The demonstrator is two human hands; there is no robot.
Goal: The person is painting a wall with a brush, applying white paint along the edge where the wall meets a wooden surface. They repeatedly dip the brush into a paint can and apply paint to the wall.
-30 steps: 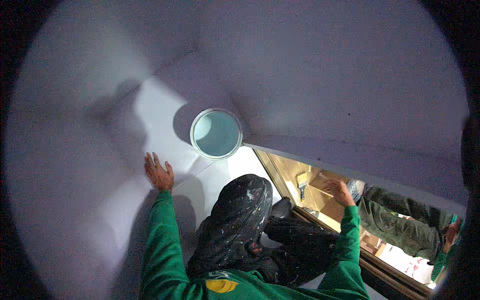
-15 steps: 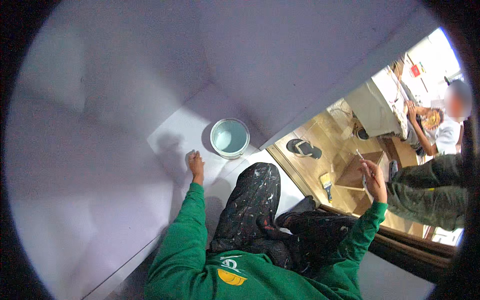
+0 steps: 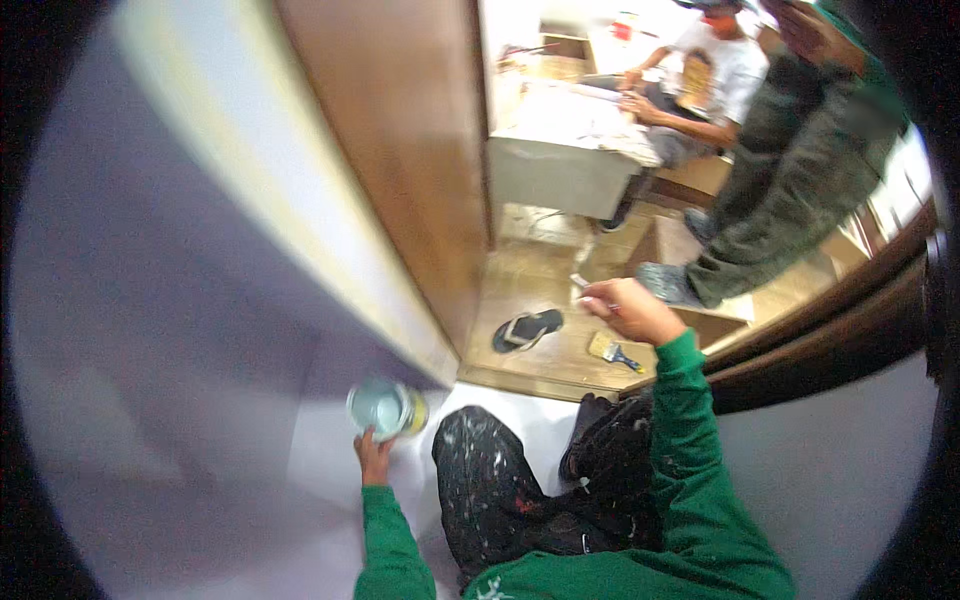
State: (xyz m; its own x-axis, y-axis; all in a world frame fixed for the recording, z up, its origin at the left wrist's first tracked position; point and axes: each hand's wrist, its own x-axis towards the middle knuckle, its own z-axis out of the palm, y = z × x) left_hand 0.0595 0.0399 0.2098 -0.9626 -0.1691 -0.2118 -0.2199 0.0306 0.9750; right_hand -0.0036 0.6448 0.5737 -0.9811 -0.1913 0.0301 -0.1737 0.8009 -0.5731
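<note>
My left hand (image 3: pixel 374 458) has its fingers hooked on the near rim of a metal paint can (image 3: pixel 408 412), which stands by the wall corner on the white floor. The can looks slightly tilted. Pale paint (image 3: pixel 376 406) shows inside it. My right hand (image 3: pixel 640 308) is raised out to the right, fingers closed around a thin stick (image 3: pixel 580 283) with a pale tip and a reddish part. Motion blur and the fingers hide most of the stick, so its kind cannot be told. Below that hand, a flat paintbrush (image 3: pixel 615 352) with a dark handle lies on the wooden floor.
A sandal (image 3: pixel 527 331) lies beyond the doorway's threshold (image 3: pixel 520 382). A brown door frame (image 3: pixel 390 140) rises ahead. One person (image 3: pixel 700 90) sits by a grey cabinet-like box (image 3: pixel 565 175); another person's legs (image 3: pixel 790 190) stand at the right. My paint-spattered knee (image 3: pixel 480 450) is near the can.
My view has swung right toward the doorway. My left hand, apart from the can before, now grips its rim. My right hand still holds the stick, now pointing more to the left.
</note>
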